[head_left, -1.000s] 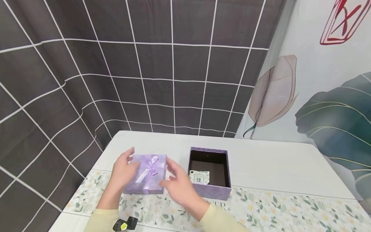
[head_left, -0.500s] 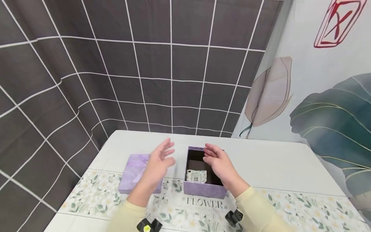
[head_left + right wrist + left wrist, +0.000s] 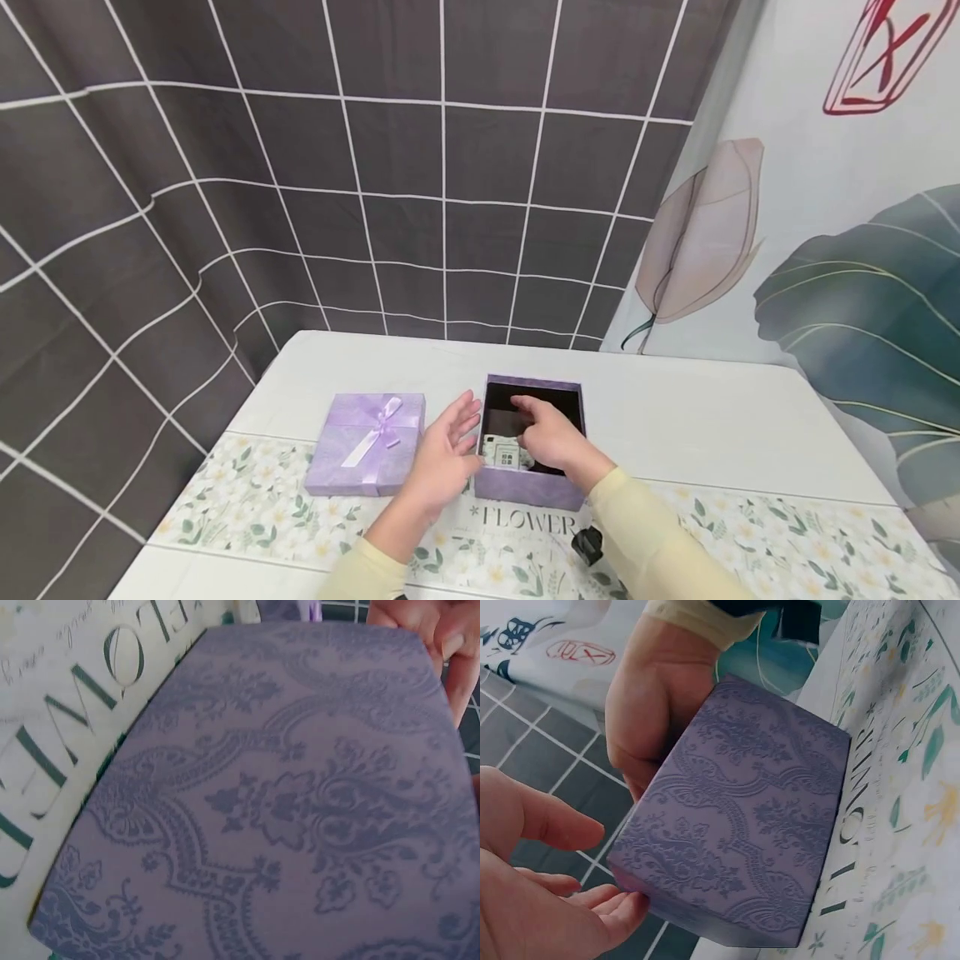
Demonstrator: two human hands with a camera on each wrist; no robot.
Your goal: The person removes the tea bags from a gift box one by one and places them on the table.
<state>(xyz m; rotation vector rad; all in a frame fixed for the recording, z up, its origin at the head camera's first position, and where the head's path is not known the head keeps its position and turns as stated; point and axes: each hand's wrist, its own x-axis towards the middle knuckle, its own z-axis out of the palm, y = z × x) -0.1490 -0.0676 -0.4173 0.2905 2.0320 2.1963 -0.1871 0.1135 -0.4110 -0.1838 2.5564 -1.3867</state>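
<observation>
A lidless purple box (image 3: 528, 487) with a dark inside stands on the table. Inside it, at the front left, lies a floral-print card (image 3: 498, 450) with a square code on it. My right hand (image 3: 555, 435) reaches over the box's right side, its index finger stretched across the dark inside and its thumb side beside the card. My left hand (image 3: 442, 458) is at the box's left wall, fingers extended. In the left wrist view, fingertips (image 3: 634, 906) meet the patterned box's (image 3: 735, 802) edge. The right wrist view is mostly filled by the box's embossed wall (image 3: 262, 787).
Left of the box lies a purple lid (image 3: 352, 450) with a ribbon bow (image 3: 384, 425). A white cloth (image 3: 697, 433) with a floral band and printed lettering (image 3: 525, 518) covers the table. A dark grid-patterned curtain (image 3: 405, 225) hangs behind it.
Both hands have left the bow-topped lid and moved right to the open box. The right hand has lowered into it and the left has come to its left wall.
</observation>
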